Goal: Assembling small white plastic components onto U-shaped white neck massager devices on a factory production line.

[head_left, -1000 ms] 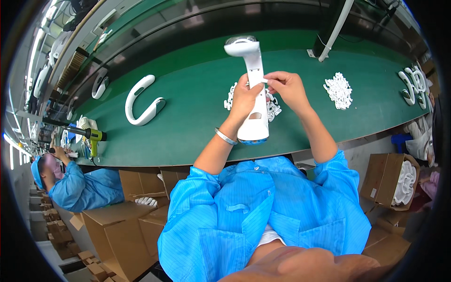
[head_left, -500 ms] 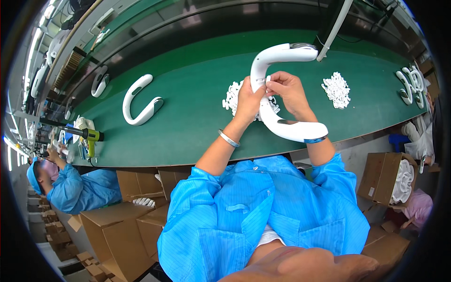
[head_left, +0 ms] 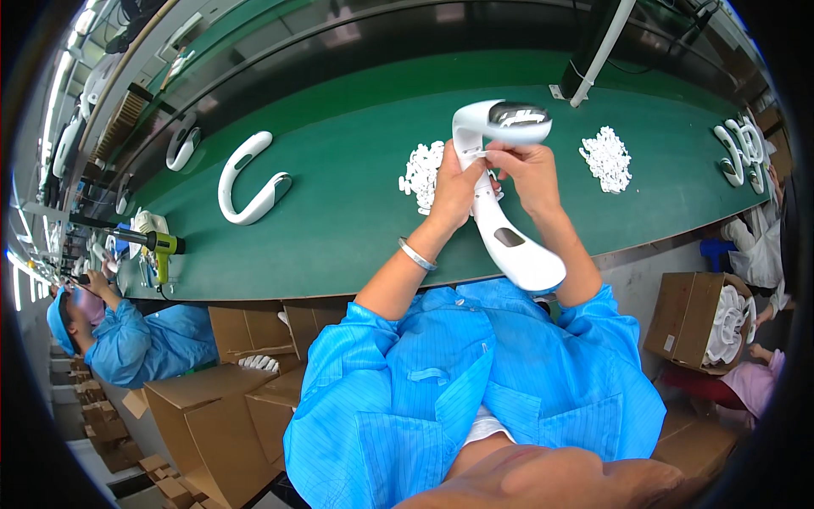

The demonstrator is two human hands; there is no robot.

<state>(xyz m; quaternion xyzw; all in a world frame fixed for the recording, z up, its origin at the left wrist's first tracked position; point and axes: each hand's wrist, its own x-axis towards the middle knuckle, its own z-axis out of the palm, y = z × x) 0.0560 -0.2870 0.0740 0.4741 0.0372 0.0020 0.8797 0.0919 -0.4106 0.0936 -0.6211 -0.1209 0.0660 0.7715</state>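
Note:
I hold a white curved plastic housing (head_left: 511, 242) above the green conveyor belt (head_left: 339, 229). My left hand (head_left: 452, 191) grips its upper stem from the left. My right hand (head_left: 527, 170) pinches it from the right, just below the rounded head with a dark opening (head_left: 509, 119). The housing's lower end points toward my chest. A pile of small white parts (head_left: 421, 174) lies on the belt just behind my left hand, and a second pile (head_left: 607, 158) lies to the right. I wear a silver bracelet (head_left: 416, 254) on my left wrist.
Another white C-shaped housing (head_left: 248, 180) lies on the belt to the left, with one more (head_left: 182, 146) farther left. More housings (head_left: 739, 146) sit at the right end. A yellow-green power tool (head_left: 157, 246) lies by a co-worker (head_left: 127, 339) in blue. Cardboard boxes (head_left: 695, 322) stand below.
I have turned the housing in my hands: its rounded head has swung back to the upper middle and its long end now points down toward me.

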